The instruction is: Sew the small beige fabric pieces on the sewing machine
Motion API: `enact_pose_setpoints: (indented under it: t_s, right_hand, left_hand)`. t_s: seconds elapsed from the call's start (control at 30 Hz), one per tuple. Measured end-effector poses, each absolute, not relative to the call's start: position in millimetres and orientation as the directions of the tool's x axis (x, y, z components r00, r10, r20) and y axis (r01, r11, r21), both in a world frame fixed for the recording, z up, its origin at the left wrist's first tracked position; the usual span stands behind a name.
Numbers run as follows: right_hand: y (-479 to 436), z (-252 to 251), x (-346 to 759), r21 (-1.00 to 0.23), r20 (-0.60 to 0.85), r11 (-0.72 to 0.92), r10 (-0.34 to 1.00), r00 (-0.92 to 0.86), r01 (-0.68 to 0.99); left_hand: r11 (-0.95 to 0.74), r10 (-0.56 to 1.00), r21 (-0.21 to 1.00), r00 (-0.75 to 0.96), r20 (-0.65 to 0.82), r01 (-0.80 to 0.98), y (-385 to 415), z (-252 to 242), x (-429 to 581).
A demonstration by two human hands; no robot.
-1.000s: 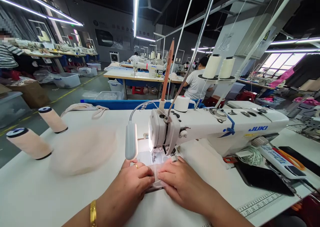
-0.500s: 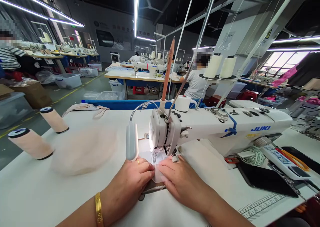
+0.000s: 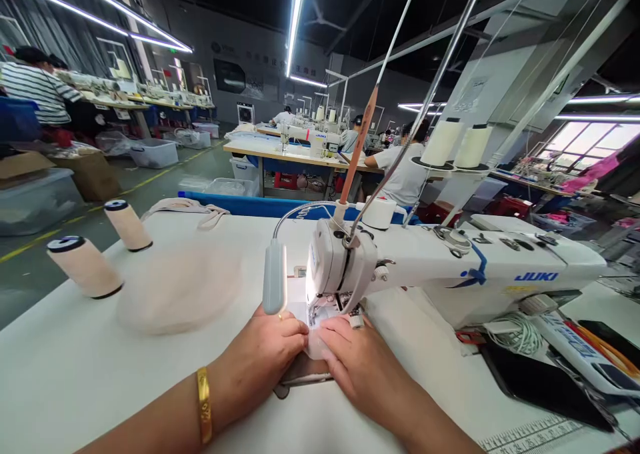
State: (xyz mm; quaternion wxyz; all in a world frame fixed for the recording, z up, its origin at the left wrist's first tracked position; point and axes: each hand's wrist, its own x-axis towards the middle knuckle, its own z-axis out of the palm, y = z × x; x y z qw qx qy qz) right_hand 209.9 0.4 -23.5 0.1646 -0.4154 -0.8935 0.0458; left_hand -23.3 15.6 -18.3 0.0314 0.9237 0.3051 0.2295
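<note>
A small piece of pale sheer fabric [image 3: 315,346] lies below the needle area of a white sewing machine [image 3: 335,257]. My left hand [image 3: 263,354], with a ring and a gold bracelet, grips the fabric's left edge with curled fingers. From the other side, my right hand [image 3: 363,361] holds the fabric with thumb and fingers close together, its far fingertips partly behind the machine's foot parts. A grey lamp [image 3: 274,281] lights the spot just above my left hand. The needle itself is too small to make out.
Two peach thread cones [image 3: 85,267] and a sheer beige cloth [image 3: 183,287] lie on the left of the white table [image 3: 150,381]. To the right are a black tablet [image 3: 545,381], a coiled cable [image 3: 517,334] and a printed ruler [image 3: 530,434]. Co-workers sit farther back.
The camera view has turned slightly, so the scene sits farther right. Both hands keep the fabric at nearly the same place under the machine head.
</note>
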Motion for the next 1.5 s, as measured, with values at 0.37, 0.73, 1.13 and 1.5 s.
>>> enact_pose_setpoints:
  t_s: [0.37,0.73,1.13,1.5]
  right_hand:
    - [5.9,-23.9,207.8,-0.248,0.291,0.622,0.779,-0.555,0.743]
    - [6.0,-18.4,208.4,-0.27,0.294,0.581,0.809,-0.509,0.767]
    - [-5.7,-16.0,210.5,-0.323,0.487,0.824,0.567,-0.665,0.465]
    - [-2.6,-13.1,216.1,-0.228,0.238,0.74,0.672,-0.701,0.633]
  left_hand:
    - [-0.798,0.558,0.09,0.675,0.482,0.596,26.8,-20.4,-21.3]
    - [-0.746,0.644,0.207,0.605,0.468,0.633,30.9,-24.0,-23.6]
    - [-0.669,0.743,0.253,0.628,0.231,0.699,3.3,1.3,-17.8]
    - [-0.745,0.666,0.256,0.666,0.336,0.616,9.1,-12.3,-23.3]
